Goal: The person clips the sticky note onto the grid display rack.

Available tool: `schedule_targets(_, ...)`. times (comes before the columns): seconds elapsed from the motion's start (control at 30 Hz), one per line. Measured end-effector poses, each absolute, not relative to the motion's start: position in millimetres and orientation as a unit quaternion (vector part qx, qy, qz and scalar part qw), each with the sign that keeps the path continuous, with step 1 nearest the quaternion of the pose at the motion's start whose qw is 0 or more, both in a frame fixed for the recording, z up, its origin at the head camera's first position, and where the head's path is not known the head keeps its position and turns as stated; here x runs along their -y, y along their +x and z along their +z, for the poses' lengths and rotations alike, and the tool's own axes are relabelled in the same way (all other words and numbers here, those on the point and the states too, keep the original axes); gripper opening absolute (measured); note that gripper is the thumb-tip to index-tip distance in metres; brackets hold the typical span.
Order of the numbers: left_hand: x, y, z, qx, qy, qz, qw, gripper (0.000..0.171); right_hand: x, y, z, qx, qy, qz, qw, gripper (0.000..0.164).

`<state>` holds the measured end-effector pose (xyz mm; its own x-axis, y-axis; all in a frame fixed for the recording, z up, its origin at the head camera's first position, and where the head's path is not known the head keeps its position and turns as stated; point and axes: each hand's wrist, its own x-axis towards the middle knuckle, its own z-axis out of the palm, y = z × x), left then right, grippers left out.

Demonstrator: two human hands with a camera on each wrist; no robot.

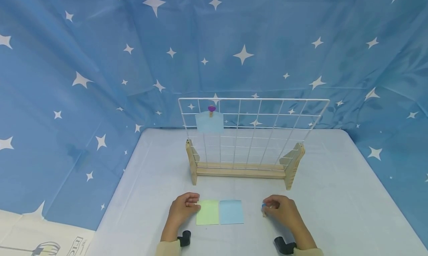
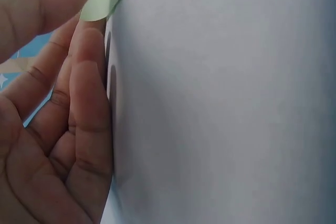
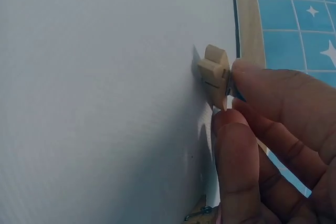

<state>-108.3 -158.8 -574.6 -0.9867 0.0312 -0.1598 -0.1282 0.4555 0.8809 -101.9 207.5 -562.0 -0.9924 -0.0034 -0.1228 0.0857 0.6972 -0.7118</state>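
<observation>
Nearest me, the left hand has the left edge of a green note lightly pinched, other fingers loosely bent. The note's on the near part of the white table, just left of a blue note, probably side by side so both are easy to reach. From the head view it looks flat; the left wrist view shows a corner lifted between thumb and finger.

Over right, the right hand pinches a small wooden clip with barely any gap, likely by the end that opens it. The head view mostly gives you its blue bit; only the right wrist view shows the wooden prongs, plus a second clip at the near edge.

Farther back, a wooden base props a white wire grid upright. On its left, a purple heart clip holds up a pale blue paper. Starry curtain behind.
</observation>
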Motion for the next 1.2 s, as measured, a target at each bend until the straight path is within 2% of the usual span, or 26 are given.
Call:
schedule_targets(0.27, 157, -109, -572, -0.858, -0.045, 0.505, 0.081, 0.030, -208, -101, -561, -0.908, 0.026, -0.413, 0.074, 0.012)
schedule_targets(0.53, 163, -107, -568, -0.855, -0.046, 0.509, 0.086, 0.033, -216, -98, -564, -0.891, 0.021, -0.447, 0.072, 0.015)
schedule_targets(0.9, 171, -106, -562, -0.825, -0.060, 0.557, 0.079, 0.037, -222, -94, -563, -0.850, 0.001, -0.523, 0.057, 0.010)
schedule_targets(1.2, 169, -104, -550, -0.827, -0.065, 0.558, 0.037, 0.035, -216, -98, -560, -0.830, 0.009, -0.558, -0.020, 0.024)
